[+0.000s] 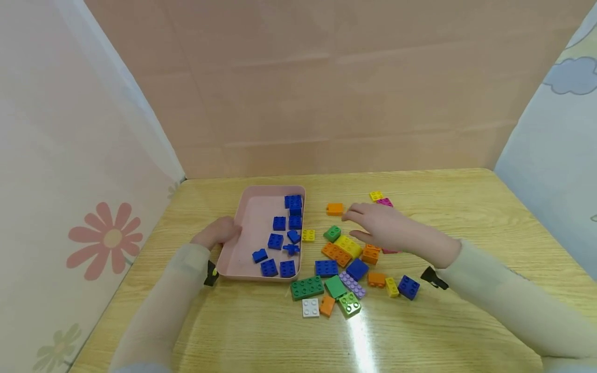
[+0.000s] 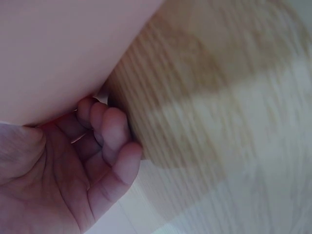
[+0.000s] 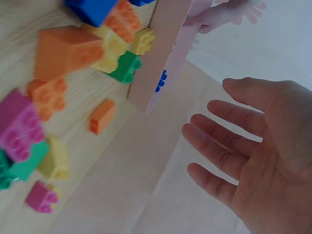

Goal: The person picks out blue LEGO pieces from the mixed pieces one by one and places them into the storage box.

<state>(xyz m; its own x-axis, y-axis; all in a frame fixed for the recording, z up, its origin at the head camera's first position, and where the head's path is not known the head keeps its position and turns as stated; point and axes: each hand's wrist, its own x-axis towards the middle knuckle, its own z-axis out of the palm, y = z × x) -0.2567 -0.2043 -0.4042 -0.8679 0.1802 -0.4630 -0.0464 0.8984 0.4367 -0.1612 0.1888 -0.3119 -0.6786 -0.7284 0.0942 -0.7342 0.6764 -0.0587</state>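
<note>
A pink tray (image 1: 258, 207) holds several blue bricks (image 1: 279, 223), mostly along its right side. My left hand (image 1: 219, 231) grips the tray's left edge, thumb over the rim; in the left wrist view its fingers (image 2: 114, 129) curl against the outer wall. Over the loose bricks to the right of the tray hovers my right hand (image 1: 380, 225), fingers spread and nothing held. The right wrist view shows its palm (image 3: 273, 161) bare. Nearest to it lie an orange brick (image 1: 335, 209), a green brick (image 1: 332, 233) and a yellow brick (image 1: 348, 246).
Loose bricks of mixed colours lie on the wooden table (image 1: 261, 321), including blue bricks (image 1: 409, 287), a dark green brick (image 1: 307, 288) and a white brick (image 1: 310, 307). A small yellow brick (image 1: 308, 235) sits beside the tray's right wall. A pinkish backdrop (image 1: 326, 103) rises behind the table.
</note>
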